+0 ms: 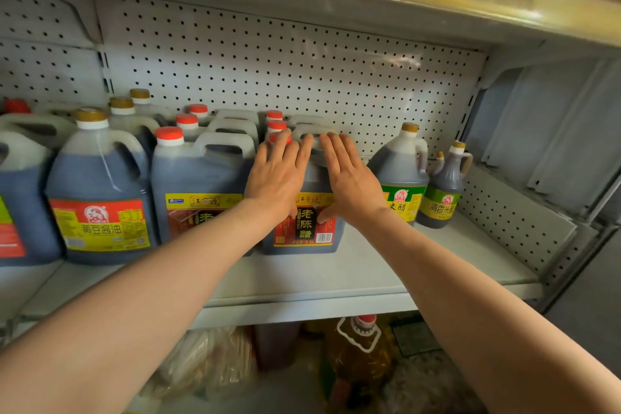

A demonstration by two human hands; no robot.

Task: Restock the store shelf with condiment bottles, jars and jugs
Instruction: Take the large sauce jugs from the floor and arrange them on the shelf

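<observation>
Head view: left hand (274, 175) and right hand (349, 178), fingers straight, press flat on a dark vinegar jug (304, 228) at the front of the shelf (386, 276), apparently seating it; next likely pushing it back into its row.

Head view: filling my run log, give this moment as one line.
left hand: flat on vinegar jug | right hand: flat on same jug | jug: upright on shelf

L hand (277, 175) bare, no rings | R hand (349, 178) same | forearms unsleeved
</observation>
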